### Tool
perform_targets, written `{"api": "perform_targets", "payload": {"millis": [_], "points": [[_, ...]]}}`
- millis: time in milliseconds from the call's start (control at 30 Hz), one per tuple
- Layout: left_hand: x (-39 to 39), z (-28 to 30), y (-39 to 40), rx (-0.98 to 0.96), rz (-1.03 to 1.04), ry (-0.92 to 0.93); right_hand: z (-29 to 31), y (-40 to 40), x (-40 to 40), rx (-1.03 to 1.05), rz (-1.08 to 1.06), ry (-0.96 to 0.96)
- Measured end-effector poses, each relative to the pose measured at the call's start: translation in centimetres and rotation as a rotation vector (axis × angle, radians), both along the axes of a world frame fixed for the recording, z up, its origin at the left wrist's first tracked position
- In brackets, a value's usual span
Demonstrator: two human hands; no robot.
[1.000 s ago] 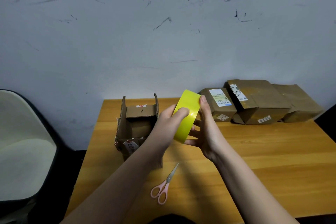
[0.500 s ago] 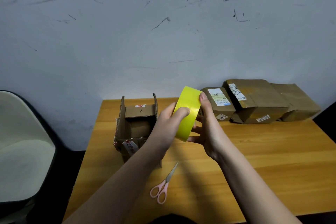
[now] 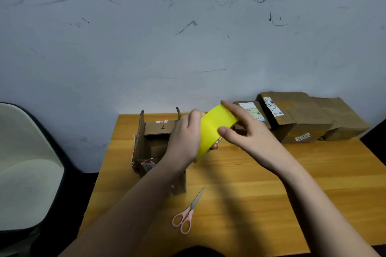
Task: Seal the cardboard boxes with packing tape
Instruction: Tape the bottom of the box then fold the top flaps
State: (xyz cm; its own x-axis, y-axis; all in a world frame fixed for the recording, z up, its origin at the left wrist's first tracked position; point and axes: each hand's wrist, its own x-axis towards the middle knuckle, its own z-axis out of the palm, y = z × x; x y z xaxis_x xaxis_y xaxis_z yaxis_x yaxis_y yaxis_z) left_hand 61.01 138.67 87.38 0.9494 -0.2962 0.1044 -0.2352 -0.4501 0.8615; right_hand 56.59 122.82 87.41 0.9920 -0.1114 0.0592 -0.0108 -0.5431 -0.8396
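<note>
Packing tape [image 3: 215, 129], the bright yellow roll, is up in the air between both hands, held over the back half of the tabletop [image 3: 271, 183], just right of the open cardboard box [image 3: 154, 144]. Left hand [image 3: 186, 140] is wrapped round the roll's near-left side, fingers curled on it. Right hand [image 3: 248, 133] sits on the far-right side, thumb pressed on the yellow face and index finger laid along the top edge, so it's pinching the roll too.

Looks to me like the find-the-loose-end step. No strip is pulled out that I can see, and the thumb seems to be feeling the surface for the tape's edge. Next move would want a fingernail under that end, then a peel while the left hand keeps the roll from spinning. Can't see the end itself, so no idea where it sits.

Orientation: the roll is on edge and tilted, its wide yellow band facing up and toward the camera. Its core axis seems to run roughly from near-left to far-right, between the two palms.

That box near the back-left corner has its flaps standing up, so it isn't ready for sealing yet. Pink scissors [image 3: 188, 213] lie flat near the front edge. Three closed boxes [image 3: 296, 117] line the back-right corner.
</note>
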Motion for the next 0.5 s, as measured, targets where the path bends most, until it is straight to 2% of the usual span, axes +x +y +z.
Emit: {"api": "perform_targets", "payload": {"millis": [133, 233, 367, 500], "points": [[-0.3, 0.3, -0.1, 0.101, -0.047, -0.268, 0.5, 0.2, -0.3, -0.162, -0.045, 0.002], [-0.2, 0.6, 0.0, 0.089, -0.066, -0.254, 1.1, 0.1, -0.4, -0.171, -0.056, 0.003], [0.6, 0.5, -0.3, -0.009, 0.043, -0.187, 1.5, 0.0, -0.6, -0.162, -0.051, 0.000], [0.5, 0.3, -0.5, -0.016, 0.048, -0.203, 1.8, 0.1, -0.8, -0.174, -0.073, -0.053]]}}
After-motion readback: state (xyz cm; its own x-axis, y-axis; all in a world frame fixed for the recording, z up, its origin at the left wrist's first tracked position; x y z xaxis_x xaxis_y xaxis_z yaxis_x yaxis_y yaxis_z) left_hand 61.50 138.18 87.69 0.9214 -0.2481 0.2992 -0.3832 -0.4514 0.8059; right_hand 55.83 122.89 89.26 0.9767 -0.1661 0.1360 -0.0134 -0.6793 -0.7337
